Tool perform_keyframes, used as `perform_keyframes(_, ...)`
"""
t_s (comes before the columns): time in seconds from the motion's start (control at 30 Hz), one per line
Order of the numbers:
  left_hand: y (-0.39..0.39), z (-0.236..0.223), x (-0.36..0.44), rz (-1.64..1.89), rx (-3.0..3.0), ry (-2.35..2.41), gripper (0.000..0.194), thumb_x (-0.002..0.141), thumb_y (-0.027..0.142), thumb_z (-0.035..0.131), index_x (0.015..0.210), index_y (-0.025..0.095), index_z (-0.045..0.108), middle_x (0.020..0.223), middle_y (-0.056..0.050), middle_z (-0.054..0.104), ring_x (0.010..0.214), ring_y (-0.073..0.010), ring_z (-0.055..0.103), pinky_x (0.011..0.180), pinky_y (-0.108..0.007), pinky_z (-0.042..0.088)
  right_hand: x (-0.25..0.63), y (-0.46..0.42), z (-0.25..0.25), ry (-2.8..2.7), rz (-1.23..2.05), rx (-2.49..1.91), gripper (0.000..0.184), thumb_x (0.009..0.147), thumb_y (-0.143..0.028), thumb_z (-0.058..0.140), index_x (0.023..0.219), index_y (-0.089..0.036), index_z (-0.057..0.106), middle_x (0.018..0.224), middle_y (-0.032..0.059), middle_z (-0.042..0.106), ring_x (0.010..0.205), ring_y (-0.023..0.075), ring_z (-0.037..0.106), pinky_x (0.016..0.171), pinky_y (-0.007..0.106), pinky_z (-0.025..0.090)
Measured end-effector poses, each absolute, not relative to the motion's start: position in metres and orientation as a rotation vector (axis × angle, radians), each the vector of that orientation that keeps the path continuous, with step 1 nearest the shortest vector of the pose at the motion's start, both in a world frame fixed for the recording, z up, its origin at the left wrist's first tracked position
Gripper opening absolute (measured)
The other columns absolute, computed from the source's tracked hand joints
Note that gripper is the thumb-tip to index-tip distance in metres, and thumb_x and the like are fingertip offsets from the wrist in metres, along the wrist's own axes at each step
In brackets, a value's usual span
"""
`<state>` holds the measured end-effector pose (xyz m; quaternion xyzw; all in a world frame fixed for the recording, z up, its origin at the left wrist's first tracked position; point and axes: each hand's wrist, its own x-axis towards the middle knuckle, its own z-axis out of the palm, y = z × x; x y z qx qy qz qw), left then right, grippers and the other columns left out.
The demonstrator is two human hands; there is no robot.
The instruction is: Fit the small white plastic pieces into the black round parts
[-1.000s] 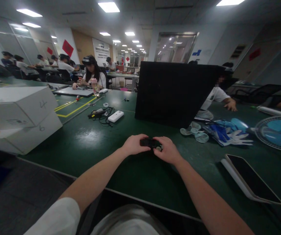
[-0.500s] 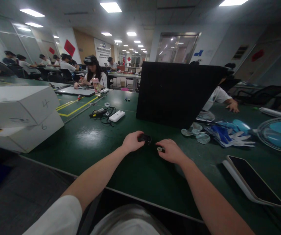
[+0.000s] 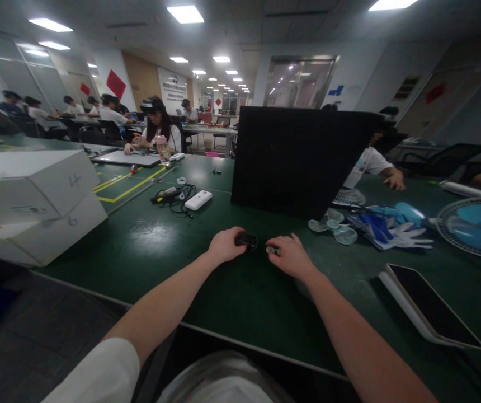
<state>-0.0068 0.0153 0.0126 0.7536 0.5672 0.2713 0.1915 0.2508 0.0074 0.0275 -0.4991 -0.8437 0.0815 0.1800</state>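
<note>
My left hand [image 3: 226, 245] is closed around a small black part [image 3: 248, 240] that looks hollow at its right end. To its right, my right hand [image 3: 289, 256] pinches a small round metal piece [image 3: 271, 250], its fingertips covering much of it. A narrow gap separates the two pieces, both held low over the green table [image 3: 240, 296]. The exact kind of either piece is too small and dark to make out.
A large black box [image 3: 295, 162] stands ahead. Clear fan blades [image 3: 333, 225], blue-white gloves [image 3: 391, 230] and a phone-like device [image 3: 433, 302] lie to the right. Left are white cartons [image 3: 68, 207], cables [image 3: 173, 197] and a white power bank [image 3: 198, 200]. Several people sit beyond.
My right hand has risen slightly and turned the metal piece, whose round face shows less now. The left hand keeps its hold on the black part. The view has shifted a little.
</note>
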Motion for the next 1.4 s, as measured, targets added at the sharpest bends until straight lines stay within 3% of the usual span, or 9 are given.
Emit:
perform_keyframes(0.2,0.004,0.015,0.003,0.689,2.206,1.507,0.054,0.078,0.039,0.073,0.130,0.028,0.063,0.101,-0.002,0.076,0.087,-0.0221,0.072,0.077,-0.031,0.055,0.229,-0.008,0.035,-2.171,0.179,-1.175,0.010,0.089,-0.030,0.064,0.094,-0.023,0.070,0.101,0.0062,0.074,0.096,0.0252,0.067,0.102,0.053,0.045)
perform_keyframes(0.3,0.001,0.013,0.007,0.711,2.193,1.441,0.053,0.076,0.040,0.074,0.128,0.028,0.064,0.098,-0.001,0.076,0.084,-0.0209,0.072,0.076,-0.030,0.055,0.222,-0.012,0.034,-2.228,0.199,-1.075,0.007,0.089,-0.029,0.066,0.092,-0.024,0.072,0.102,0.0061,0.074,0.098,0.0249,0.068,0.093,0.047,0.051)
perform_keyframes(0.67,0.007,0.001,0.008,0.785,2.037,1.318,0.056,0.074,0.038,0.075,0.126,0.022,0.064,0.093,-0.001,0.077,0.082,-0.0185,0.073,0.077,-0.028,0.056,0.222,-0.007,0.020,-2.299,0.132,-1.037,0.013,0.093,-0.026,0.064,0.097,-0.027,0.077,0.107,0.0053,0.075,0.102,0.0248,0.066,0.091,0.045,0.055)
perform_keyframes(1.0,0.005,0.005,0.008,0.767,2.060,1.328,0.054,0.074,0.034,0.074,0.126,0.022,0.065,0.094,-0.001,0.077,0.083,-0.0185,0.072,0.081,-0.029,0.056,0.219,-0.014,0.027,-2.334,0.077,-1.045,0.010,0.086,-0.020,0.066,0.085,-0.024,0.075,0.113,0.0076,0.071,0.108,0.0267,0.064,0.094,0.048,0.052)
perform_keyframes(1.4,-0.001,0.013,0.008,0.716,2.081,1.344,0.054,0.075,0.035,0.074,0.127,0.025,0.065,0.095,-0.001,0.076,0.082,-0.0182,0.072,0.079,-0.028,0.056,0.218,-0.013,0.026,-2.232,0.150,-1.126,0.010,0.089,-0.028,0.067,0.084,-0.026,0.075,0.111,0.0064,0.072,0.105,0.0266,0.064,0.090,0.049,0.054)
